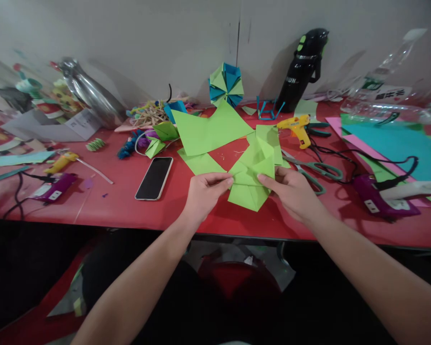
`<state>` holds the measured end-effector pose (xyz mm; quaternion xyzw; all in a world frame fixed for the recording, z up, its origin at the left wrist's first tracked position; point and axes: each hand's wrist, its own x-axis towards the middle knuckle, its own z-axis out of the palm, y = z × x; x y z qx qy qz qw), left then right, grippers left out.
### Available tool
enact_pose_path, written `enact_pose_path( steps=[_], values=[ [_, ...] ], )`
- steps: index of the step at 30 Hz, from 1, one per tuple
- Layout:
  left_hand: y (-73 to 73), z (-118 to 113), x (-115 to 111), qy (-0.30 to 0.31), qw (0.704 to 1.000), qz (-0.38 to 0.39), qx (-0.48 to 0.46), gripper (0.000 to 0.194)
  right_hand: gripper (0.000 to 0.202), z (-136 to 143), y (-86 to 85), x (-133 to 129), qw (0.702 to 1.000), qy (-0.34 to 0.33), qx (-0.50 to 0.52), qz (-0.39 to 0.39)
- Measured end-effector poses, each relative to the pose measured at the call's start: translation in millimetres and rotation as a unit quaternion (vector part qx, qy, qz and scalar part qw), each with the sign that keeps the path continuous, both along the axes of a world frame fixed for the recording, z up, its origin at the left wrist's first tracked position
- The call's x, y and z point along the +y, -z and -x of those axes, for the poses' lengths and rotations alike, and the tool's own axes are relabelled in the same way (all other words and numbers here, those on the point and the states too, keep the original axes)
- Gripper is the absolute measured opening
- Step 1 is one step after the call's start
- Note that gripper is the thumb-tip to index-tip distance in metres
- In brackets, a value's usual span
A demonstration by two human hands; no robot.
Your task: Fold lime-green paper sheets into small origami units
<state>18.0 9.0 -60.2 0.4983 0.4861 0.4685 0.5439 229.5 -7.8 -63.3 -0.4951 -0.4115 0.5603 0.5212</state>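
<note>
A creased piece of green paper (253, 175) is held between both hands above the front of the red table. My left hand (210, 189) pinches its left edge between thumb and fingers. On the right side, my right hand (290, 189) grips the paper with the thumb on top and the fingers partly hidden behind. Just beyond lie a large green sheet (210, 129) and another green piece (204, 163). A black-screened phone (154, 178) rests left of my left hand. Grey-handled scissors (321, 170) lie to the right of the held paper.
The red table (111, 211) also bears a yellow glue gun (298, 128), black cables, a purple power strip (384, 201) and coloured sheets (398, 143) at right. A black bottle (301, 72), a blue-green paper wheel (226, 85) and a steel jug (93, 93) stand along the wall.
</note>
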Motion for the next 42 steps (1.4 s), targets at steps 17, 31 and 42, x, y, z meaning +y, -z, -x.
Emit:
enact_pose_path(
  steps=[17,31,42],
  values=[
    [-2.9,10.7,9.4,-0.036,0.998,-0.049,0.014,0.035,0.035,-23.8,-10.1,7.4,0.998,-0.041,-0.043,-0.031],
    [-4.3,9.0,8.1,-0.029,0.996,-0.080,0.001,0.036,0.035,-22.9,-9.1,6.9,0.979,-0.078,-0.184,-0.050],
    [-3.5,10.7,10.7,-0.027,0.997,-0.056,-0.044,0.039,0.030,-17.5,-9.9,6.8,0.974,-0.099,-0.179,-0.100]
  ],
)
